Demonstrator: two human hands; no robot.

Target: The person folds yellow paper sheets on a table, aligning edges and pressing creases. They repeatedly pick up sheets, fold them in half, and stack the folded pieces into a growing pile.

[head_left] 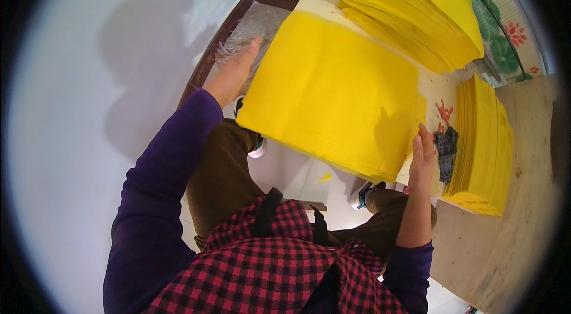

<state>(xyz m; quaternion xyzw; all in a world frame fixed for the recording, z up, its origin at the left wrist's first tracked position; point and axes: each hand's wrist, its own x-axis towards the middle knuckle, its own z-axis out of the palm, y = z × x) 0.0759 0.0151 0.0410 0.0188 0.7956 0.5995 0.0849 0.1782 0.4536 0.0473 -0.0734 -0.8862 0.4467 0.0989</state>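
A thick stack of yellow felt-like sheets (pixel 333 88) lies in front of me, its near edge over the table's front. My left hand (pixel 237 70) is held upright beside the stack's left edge, open, its fingers partly hidden behind the thumb side. On the opposite side my right hand (pixel 422 156) stands open by the right edge, fingers stretched and pointing up. Whether either palm touches the sheets I cannot tell. Close to my right hand lie a dark grey knitted piece (pixel 446 153), perhaps a glove, and some red strips (pixel 444 113).
Behind is a taller, leaning pile of yellow sheets (pixel 416 11); another pile (pixel 482 147) stands at the right on the wooden table (pixel 520 195). Crumpled clear plastic (pixel 253 25) sits by the left wall (pixel 77 135). A yellow scrap (pixel 325 176) lies on the floor.
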